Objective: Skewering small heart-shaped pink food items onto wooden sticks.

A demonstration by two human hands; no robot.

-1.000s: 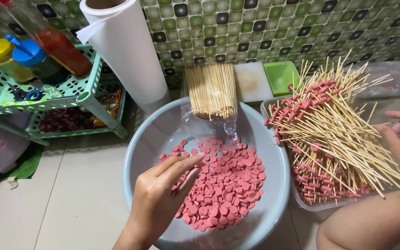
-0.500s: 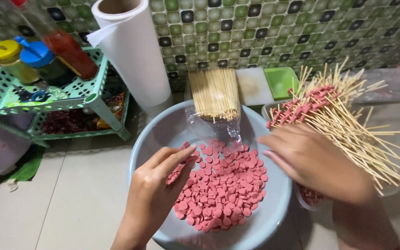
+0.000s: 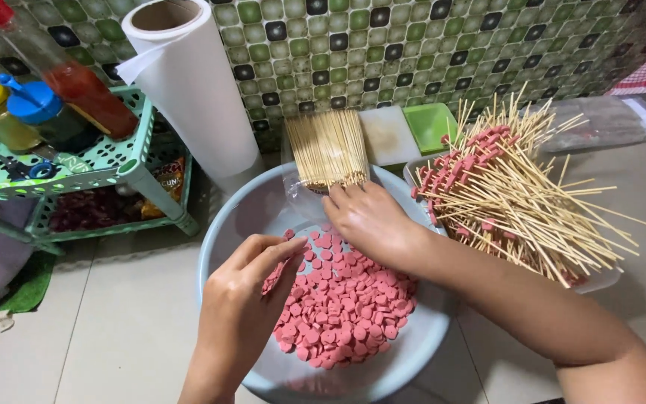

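Note:
A grey-blue basin point(image 3: 242, 217) holds a heap of pink sausage slices point(image 3: 345, 299). My left hand point(image 3: 244, 299) rests on the heap's left side and pinches a few slices between its fingers. My right hand point(image 3: 371, 221) reaches across the basin, fingertips at the near ends of a bundle of plain bamboo skewers point(image 3: 328, 150) that lies in a clear bag on the basin's far rim. Whether it grips a skewer is hidden. To the right, a tray point(image 3: 600, 280) carries a pile of skewers threaded with pink slices point(image 3: 517, 194).
A paper towel roll point(image 3: 192, 82) stands behind the basin. A green plastic rack point(image 3: 125, 161) with sauce bottles point(image 3: 76, 82) is at the left. A white block point(image 3: 385, 135) and a green container point(image 3: 429, 126) sit against the tiled wall.
My right hand has moved left from the pile of filled skewers, across the basin, to the bundle of plain skewers. My left hand has stayed on the slices.

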